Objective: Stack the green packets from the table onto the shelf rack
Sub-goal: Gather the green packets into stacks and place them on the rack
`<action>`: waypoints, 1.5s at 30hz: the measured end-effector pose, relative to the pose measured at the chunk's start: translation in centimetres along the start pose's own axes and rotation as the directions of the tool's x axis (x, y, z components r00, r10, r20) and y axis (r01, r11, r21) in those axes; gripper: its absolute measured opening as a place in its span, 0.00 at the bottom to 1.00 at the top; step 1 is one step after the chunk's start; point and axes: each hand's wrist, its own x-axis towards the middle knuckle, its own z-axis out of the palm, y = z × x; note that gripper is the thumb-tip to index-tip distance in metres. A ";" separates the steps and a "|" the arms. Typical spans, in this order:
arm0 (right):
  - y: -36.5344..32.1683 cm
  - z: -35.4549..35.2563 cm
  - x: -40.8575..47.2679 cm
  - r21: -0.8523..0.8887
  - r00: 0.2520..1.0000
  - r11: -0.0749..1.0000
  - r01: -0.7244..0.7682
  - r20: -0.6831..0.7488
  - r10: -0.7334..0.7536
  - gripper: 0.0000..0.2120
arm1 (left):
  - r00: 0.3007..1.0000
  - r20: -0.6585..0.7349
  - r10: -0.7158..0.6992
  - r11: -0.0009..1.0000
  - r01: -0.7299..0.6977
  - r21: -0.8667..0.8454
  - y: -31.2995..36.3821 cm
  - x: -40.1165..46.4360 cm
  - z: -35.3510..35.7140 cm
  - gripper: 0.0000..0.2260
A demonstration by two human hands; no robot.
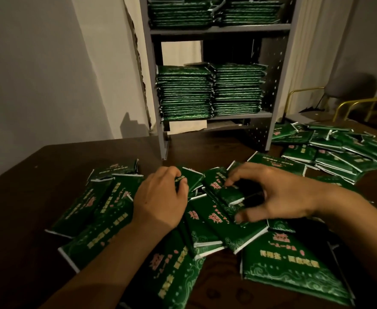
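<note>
Gathering is in hand at frame centre: the left hand [160, 197] grips one green packet [188, 178] from the bench [27, 175] pile. The right hand [272, 197] pinches another packet [225, 192] with curled fingers [232, 179]. Next, I judge, squaring them for the shelf rack [218, 30], upper centre.

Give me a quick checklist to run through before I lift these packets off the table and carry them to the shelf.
1. Left hand grips a packet in the pile: ok.
2. Right hand has a firm hold: cannot tell; its fingers are curled over a packet, blurred.
3. Packets squared into a bundle: not ok; they lie crisscrossed.
4. Room above the lower shelf stacks: ok, a gap shows.
5. Path to the shelf rack: ok, bare table ahead.
</note>
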 end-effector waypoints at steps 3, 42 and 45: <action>-0.4 -0.1 -0.4 0.000 0.999 1.000 -0.016 0.031 0.016 0.40 | 1.000 0.009 0.003 1.000 -0.003 0.019 -0.1 0.0 0.0 0.13; -3.9 1.9 1.2 0.851 0.775 0.461 0.252 -0.462 0.431 0.08 | 0.977 0.111 -0.183 0.395 0.177 -0.902 2.3 -0.6 -3.4 0.16; -3.0 0.5 0.6 0.866 0.710 0.380 0.325 -0.489 0.507 0.09 | 0.960 0.073 -0.270 0.337 0.165 -0.927 1.9 -0.3 -3.5 0.11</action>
